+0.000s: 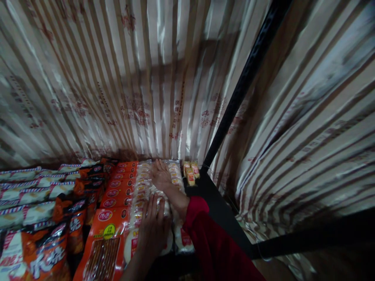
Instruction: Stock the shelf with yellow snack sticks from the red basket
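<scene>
Both of my hands rest on rows of clear-wrapped white snack packs that stand on a dark shelf. My left hand lies on the nearer packs, fingers stretched forward. Farther back, my right hand reaches across the top of the packs with its palm down and fingers extended; its arm wears a red sleeve. To the left of the packs is a row of orange packets, the front one with a window showing brown sticks. A few small yellow wrapped pieces sit right of the packs.
Orange and black snack bags and white-blue packets fill the left side. A black metal upright rises at the shelf corner. Striped printed sheeting hangs behind and to the right.
</scene>
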Tool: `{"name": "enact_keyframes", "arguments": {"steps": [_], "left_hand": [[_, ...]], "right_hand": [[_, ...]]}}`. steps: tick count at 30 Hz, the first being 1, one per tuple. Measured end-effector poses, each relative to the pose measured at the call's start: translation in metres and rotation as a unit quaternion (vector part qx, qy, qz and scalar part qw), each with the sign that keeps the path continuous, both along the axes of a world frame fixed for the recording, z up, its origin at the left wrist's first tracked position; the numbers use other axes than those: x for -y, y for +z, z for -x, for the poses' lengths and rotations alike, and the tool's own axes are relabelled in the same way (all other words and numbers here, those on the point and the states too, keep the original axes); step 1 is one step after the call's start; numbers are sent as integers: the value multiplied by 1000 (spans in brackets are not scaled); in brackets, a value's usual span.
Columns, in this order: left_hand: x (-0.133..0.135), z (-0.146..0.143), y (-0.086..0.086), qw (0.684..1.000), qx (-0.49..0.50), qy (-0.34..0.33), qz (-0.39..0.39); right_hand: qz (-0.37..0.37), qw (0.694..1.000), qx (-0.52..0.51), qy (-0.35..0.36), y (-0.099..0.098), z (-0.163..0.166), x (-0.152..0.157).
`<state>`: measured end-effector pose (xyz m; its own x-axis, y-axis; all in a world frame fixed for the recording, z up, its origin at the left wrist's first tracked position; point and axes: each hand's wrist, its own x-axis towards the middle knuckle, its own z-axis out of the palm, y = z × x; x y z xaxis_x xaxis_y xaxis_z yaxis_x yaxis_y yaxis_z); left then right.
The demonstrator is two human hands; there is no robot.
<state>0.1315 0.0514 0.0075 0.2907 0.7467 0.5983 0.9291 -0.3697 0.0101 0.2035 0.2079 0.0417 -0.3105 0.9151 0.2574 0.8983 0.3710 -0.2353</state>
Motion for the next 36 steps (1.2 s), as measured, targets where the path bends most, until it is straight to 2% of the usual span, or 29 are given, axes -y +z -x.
{"name": "enact_keyframes", "arguments": {"steps": [8, 12, 14, 16, 18, 21, 24, 26, 30, 36], "left_hand": [[6, -3, -7, 999, 7, 17, -39], [1, 7, 3, 1000, -7, 9, -17], [-14, 13, 15, 999, 5, 31, -23], [-37, 19, 27, 996, 27, 84, -7], [-66, 26, 34, 996, 25, 84, 5], [-108, 38, 33, 997, 9, 70, 41], [-135, 46, 23, 991, -5, 102, 90], [-143, 49, 17, 988, -26, 105, 108], [-142, 51, 9, 988, -84, 63, 117], [-135, 53, 13, 986, -99, 52, 122]], "right_hand": [[3, 1000, 8, -4, -14, -13, 3], [-11, 1000, -15, -11, -16, -12, 2], [-7, 1000, -11, 6, -15, -14, 3], [-3, 1000, -5, 25, -14, -16, 3], [-3, 1000, -2, 29, -14, -17, 5], [-12, 1000, -1, 17, -13, -16, 7], [-30, 1000, -2, 6, -14, -14, 8], [-36, 999, 4, 3, -15, -13, 7], [-30, 999, 20, 3, -20, -12, 5], [-50, 998, 20, 13, -20, -12, 7]]}}
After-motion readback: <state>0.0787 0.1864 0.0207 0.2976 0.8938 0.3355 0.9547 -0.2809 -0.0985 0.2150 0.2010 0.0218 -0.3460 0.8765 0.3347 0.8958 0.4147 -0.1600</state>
